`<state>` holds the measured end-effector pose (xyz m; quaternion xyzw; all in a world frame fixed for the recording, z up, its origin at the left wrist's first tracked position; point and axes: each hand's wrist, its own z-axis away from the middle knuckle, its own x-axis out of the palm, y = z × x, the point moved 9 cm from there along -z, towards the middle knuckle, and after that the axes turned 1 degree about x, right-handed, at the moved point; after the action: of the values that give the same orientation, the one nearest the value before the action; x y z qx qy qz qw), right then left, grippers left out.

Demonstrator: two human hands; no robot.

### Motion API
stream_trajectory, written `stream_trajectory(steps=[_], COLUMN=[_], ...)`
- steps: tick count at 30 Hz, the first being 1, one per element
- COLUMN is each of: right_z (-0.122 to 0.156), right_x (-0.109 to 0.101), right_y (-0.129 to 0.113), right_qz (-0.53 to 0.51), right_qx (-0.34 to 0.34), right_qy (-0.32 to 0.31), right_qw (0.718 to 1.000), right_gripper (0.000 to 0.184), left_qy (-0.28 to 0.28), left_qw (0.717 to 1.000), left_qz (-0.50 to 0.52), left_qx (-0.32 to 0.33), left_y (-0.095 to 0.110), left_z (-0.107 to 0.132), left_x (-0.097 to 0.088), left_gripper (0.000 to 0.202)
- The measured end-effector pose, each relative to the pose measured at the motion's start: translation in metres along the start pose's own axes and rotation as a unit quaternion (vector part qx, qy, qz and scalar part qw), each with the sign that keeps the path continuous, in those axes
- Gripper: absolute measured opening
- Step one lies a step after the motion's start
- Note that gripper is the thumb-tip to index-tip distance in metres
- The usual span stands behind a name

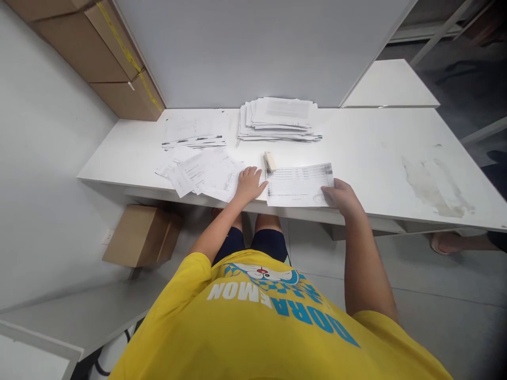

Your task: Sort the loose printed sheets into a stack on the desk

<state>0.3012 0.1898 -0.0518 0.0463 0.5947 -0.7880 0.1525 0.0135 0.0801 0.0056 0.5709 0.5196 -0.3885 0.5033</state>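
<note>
My right hand (343, 196) pinches the right edge of a printed sheet of paper (299, 184), thumb on top, at the front of the white table. Dark print lines and a round stamp mark show on the sheet. My left hand (249, 184) rests palm down with fingers spread, between that sheet and a loose fan of printed papers (209, 171) on the left. A small cream object (270, 161), which looks like a stapler, lies at the sheet's upper left corner.
A thick stack of papers (279, 119) stands at the back, with a lower pile (194, 129) to its left. The white table (368, 158) has a greyish stain (431, 184) at right. Cardboard boxes (114, 58) stand back left; another box (134, 235) is below. A person's foot (447, 243) shows at right.
</note>
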Motion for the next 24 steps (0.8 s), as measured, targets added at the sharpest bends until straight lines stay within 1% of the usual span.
stream_trajectory(steps=[5, 8, 10, 12, 14, 18, 22, 24], right_z=[-0.004, -0.002, 0.001, 0.004, 0.005, 0.004, 0.005, 0.003], right_x=[-0.002, -0.002, -0.002, -0.003, -0.003, -0.001, -0.001, -0.009], right_y=[0.006, 0.004, 0.003, 0.003, 0.003, 0.004, 0.002, -0.002], right_qz=[-0.011, -0.019, -0.026, -0.029, -0.032, -0.051, -0.066, -0.09], right_qx=[0.033, 0.036, 0.034, 0.029, 0.012, -0.01, -0.03, -0.052], right_qy=[0.018, 0.015, 0.015, 0.02, 0.025, 0.027, 0.024, 0.055], right_qw=[0.999, 0.999, 0.999, 0.999, 0.999, 0.998, 0.997, 0.993], right_gripper=[0.016, 0.018, 0.019, 0.02, 0.023, 0.029, 0.032, 0.032], left_qy=[0.027, 0.021, 0.01, 0.005, -0.003, -0.025, -0.011, 0.004], left_qw=[0.996, 0.991, 0.991, 0.993, 0.994, 0.994, 0.994, 0.994], left_qz=[0.027, 0.033, 0.031, 0.032, 0.037, 0.031, 0.012, 0.005], left_qx=[0.085, 0.128, 0.127, 0.11, 0.101, 0.104, 0.109, 0.11], left_y=[0.022, 0.034, 0.035, 0.033, 0.032, 0.035, 0.037, 0.037], left_z=[-0.006, -0.013, -0.017, -0.019, -0.02, -0.017, -0.012, -0.01], left_x=[-0.006, -0.003, 0.0, 0.003, 0.004, 0.007, 0.002, 0.0], left_gripper=[0.053, 0.052, 0.052, 0.053, 0.054, 0.057, 0.056, 0.057])
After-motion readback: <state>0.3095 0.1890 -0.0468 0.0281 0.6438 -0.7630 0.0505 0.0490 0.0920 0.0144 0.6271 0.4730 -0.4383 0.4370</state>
